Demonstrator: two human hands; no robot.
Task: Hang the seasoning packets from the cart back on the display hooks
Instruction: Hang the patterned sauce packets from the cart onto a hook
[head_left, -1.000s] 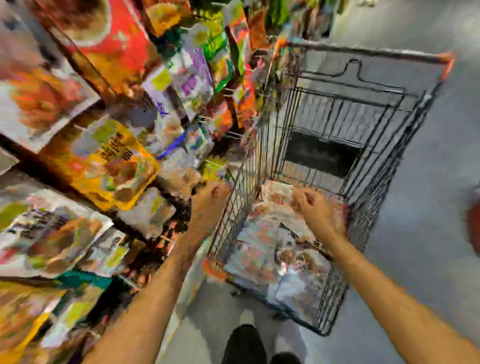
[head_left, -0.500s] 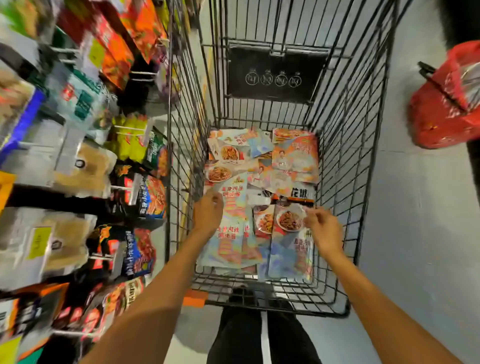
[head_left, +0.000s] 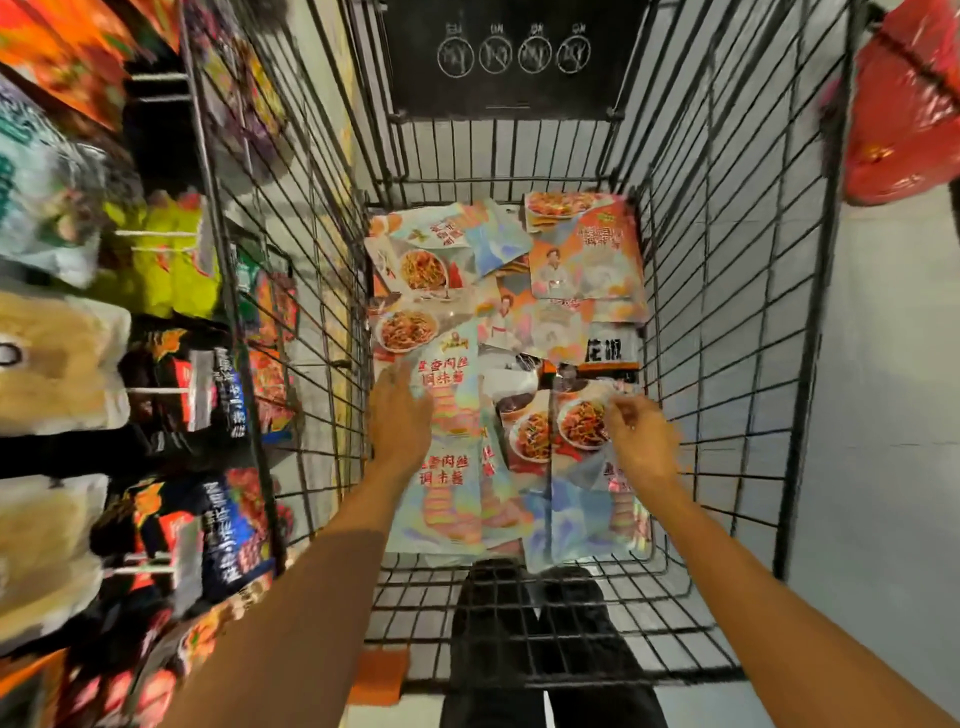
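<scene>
nearest you, below both wrists: your dark trousers (head_left: 493, 706), seen partly through the wire floor of the cart (head_left: 737, 322). an orange corner guard (head_left: 376, 675) sits on the near rim, under your left forearm.

both forearms reach down into the basket. hands are apart, with a few packets' worth of pile between them.

left hand (head_left: 400, 421): fingers stretched forward, lying flat on the left edge of a pale packet (head_left: 447, 499) with red characters. no curl round it that i can see.

right hand (head_left: 641, 441): fingers (head_left: 618, 410) bent, pinching the top edge of a noodle-bowl packet (head_left: 582, 431). motion blur here, so how firm the hold is cannot be told. that packet lies on the pile, its lower half running back under your wrist.

the seasoning packets (head_left: 519, 332) cover the cart floor in an overlapping layer, from under your hands to the far end wall. all lie flat.

left of your left hand, outside the cart's wire side: display hooks (head_left: 150, 391) carrying hanging packets (head_left: 218, 400), dark ones level with the hand, yellow-green ones beyond it. blurred, print unreadable.

beyond both hands, on the far end wall: a black placard (head_left: 509, 57) with four circled symbols.

far right of your right hand, outside the cart: a red bag (head_left: 904, 104).
</scene>
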